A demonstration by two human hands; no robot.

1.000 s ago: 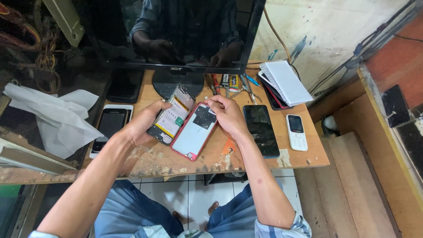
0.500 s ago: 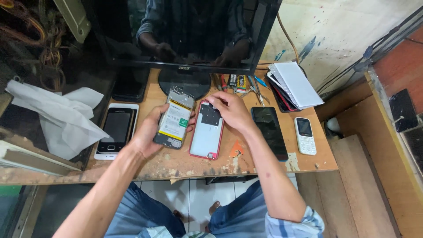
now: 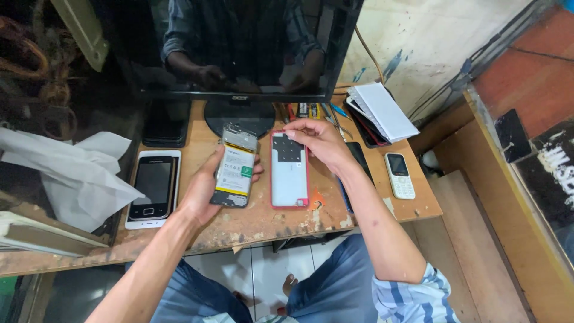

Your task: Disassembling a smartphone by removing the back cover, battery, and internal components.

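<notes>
Red-rimmed, the phone's back cover [image 3: 289, 170] lies flat on the worn wooden desk [image 3: 257, 221], the right hand [image 3: 320, 140] pinching its top edge. The left hand [image 3: 206, 191] grasps the opened phone [image 3: 235, 167] (battery side up), just beside it. Best to keep the phone level and lift the cover by its rim, I judge.

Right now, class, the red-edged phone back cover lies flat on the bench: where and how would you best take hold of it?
Probably by its long side edges, near the middle, fingers coming down from above. The red-edged back cover lies flat on the wooden bench, so only its thin rim offers purchase. The right hand already rests on its top end; the left hand holds the opened phone alongside, so the cover's right edge has more room.
</notes>
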